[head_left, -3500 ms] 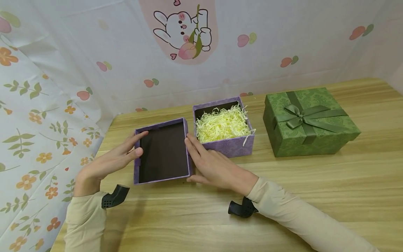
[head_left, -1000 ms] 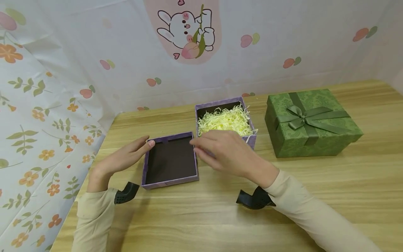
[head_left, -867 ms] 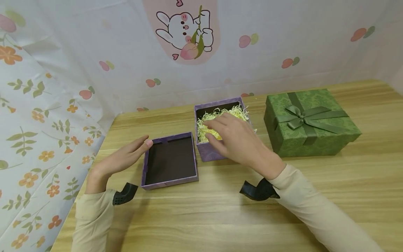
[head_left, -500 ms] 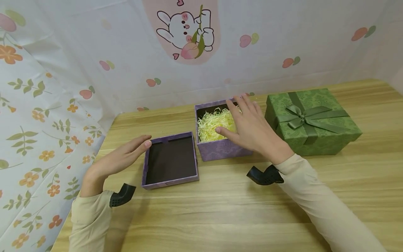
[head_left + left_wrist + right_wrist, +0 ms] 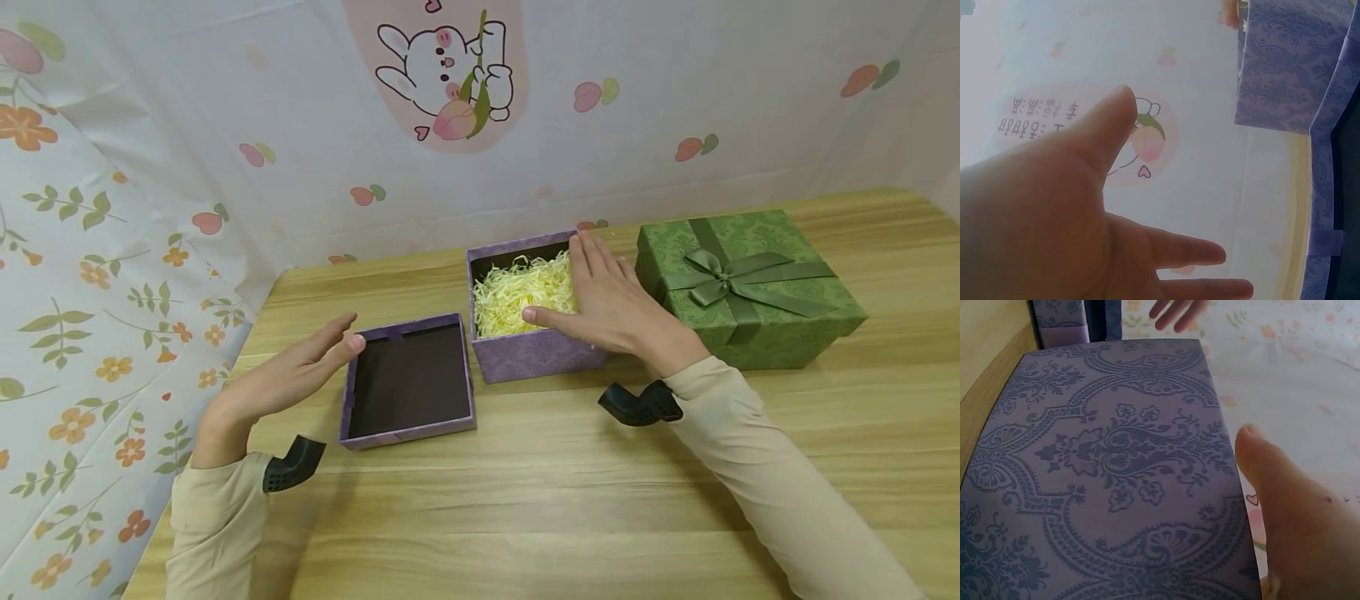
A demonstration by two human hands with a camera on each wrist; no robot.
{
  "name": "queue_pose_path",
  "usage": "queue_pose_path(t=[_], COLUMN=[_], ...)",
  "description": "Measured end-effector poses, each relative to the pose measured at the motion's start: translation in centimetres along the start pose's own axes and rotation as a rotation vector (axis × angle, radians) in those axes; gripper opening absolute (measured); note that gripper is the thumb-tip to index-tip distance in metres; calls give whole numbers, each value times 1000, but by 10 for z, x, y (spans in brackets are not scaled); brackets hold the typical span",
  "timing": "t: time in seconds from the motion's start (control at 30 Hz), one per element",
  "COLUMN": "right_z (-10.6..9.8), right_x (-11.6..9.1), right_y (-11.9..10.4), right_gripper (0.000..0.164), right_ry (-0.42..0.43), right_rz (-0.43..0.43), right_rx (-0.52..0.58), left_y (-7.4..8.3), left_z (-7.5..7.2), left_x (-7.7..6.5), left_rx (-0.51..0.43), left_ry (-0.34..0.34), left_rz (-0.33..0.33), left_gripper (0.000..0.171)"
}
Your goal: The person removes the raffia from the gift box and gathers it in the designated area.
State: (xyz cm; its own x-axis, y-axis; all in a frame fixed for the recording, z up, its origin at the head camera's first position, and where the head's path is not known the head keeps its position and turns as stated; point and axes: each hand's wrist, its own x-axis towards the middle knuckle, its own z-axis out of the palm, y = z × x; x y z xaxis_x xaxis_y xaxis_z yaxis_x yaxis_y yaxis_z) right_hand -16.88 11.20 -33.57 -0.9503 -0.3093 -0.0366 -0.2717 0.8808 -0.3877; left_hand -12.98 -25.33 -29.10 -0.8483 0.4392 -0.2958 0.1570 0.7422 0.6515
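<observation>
Purple box (image 5: pixel 536 357) sits at frame centre, shredded paper (image 5: pixel 517 302) inside. I see right hand (image 5: pixel 609 307) at its right rim, fingers straight, thumb spread; can't tell contact. Left hand (image 5: pixel 288 379), fingers extended, by upper-left corner of purple lid (image 5: pixel 411 379). Hands well apart. Narrow lid-box gap; green box (image 5: pixel 765 333) near right hand; tabletop (image 5: pixel 480 525) spans lower frame.

Wood-grain bench (image 5: pixel 525 508) carried three things: shallow purple lid (image 5: pixel 408 379), dark inside facing up, at left; open purple box (image 5: pixel 536 354) near it, middle; green box (image 5: pixel 772 340) with ribbon bow (image 5: pixel 723 278) stood at right.
</observation>
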Motion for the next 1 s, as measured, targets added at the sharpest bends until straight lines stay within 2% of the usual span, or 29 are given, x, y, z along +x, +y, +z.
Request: queue_pose_path(t=[0.33, 0.53, 0.8, 0.9, 1.0], right_z=[1, 0, -7, -4, 2], right_x=[-1, -2, 0, 0, -2], right_y=[-1, 0, 0, 0, 2], right_gripper=[122, 123, 125, 125, 125], right_ry=[18, 2, -8, -3, 0], right_rz=[-26, -28, -27, -25, -21], right_rx=[30, 28, 23, 43, 71], left_y=[6, 27, 54, 59, 63], left_z=[7, 17, 24, 25, 28], left_x=[2, -9, -25, -25, -18], left_rx=[-1, 68, 152, 160, 135], left_ry=[-35, -43, -65, -82, -101], left_rz=[30, 114, 292, 329, 346], left_gripper=[67, 62, 61, 61, 63])
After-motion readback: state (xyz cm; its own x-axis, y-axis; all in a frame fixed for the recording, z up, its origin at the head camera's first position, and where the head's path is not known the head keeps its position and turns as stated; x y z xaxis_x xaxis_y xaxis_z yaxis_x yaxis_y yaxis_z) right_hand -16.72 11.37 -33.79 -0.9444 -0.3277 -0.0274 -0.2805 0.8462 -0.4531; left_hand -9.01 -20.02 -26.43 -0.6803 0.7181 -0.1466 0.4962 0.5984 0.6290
